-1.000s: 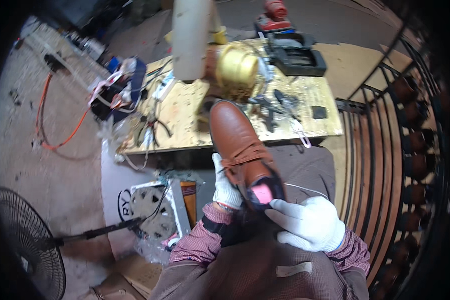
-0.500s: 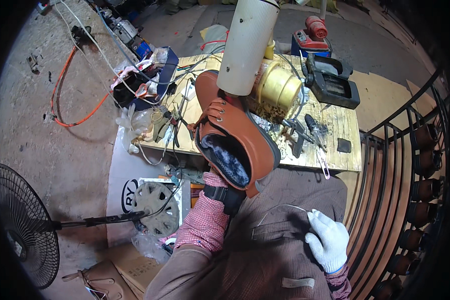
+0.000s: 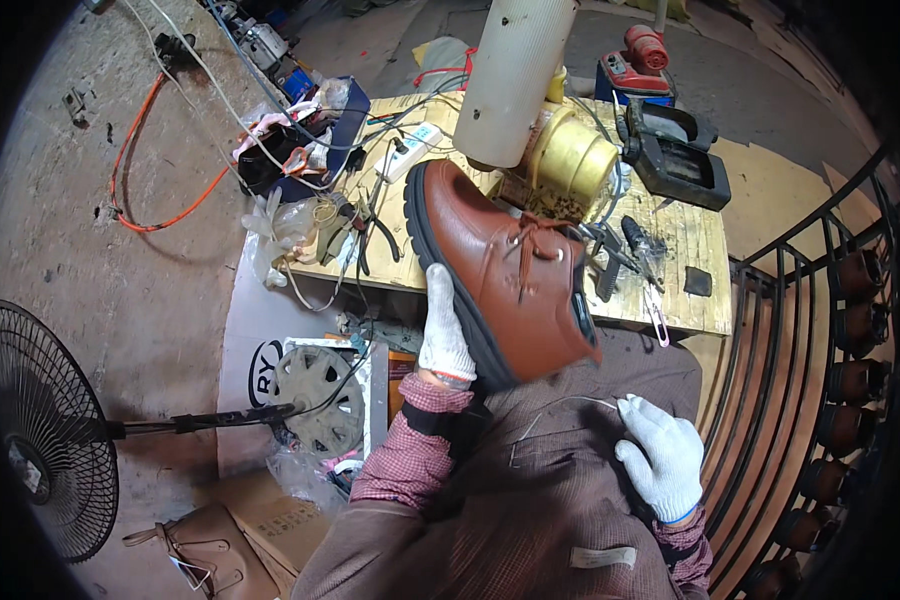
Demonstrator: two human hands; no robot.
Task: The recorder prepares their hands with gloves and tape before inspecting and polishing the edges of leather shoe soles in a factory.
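Observation:
A brown leather lace-up boot (image 3: pixel 510 280) is held up over my lap, its dark treaded sole turned to the left and its side facing me. My left hand (image 3: pixel 444 325), in a white knit glove, grips it along the sole; some of the fingers are hidden behind the boot. The white-gloved right hand (image 3: pixel 660 455) rests low over my right thigh. Its thumb and forefinger are closed near the end of a thin pale thread (image 3: pixel 570 399), which curves left across the brown apron.
Beyond the boot, a wooden bench (image 3: pixel 705 310) carries a yellow machine part (image 3: pixel 573 160), pliers (image 3: pixel 380 235), a power strip (image 3: pixel 410 150) and a black tray (image 3: pixel 680 165). A black fan (image 3: pixel 45 440) stands left. A metal rack (image 3: pixel 760 380) holding several boots is at right.
My left hand has turned the boot from its opening facing me to its side and sole showing. The gloved thumb now shows on the sole. My right hand has barely moved.

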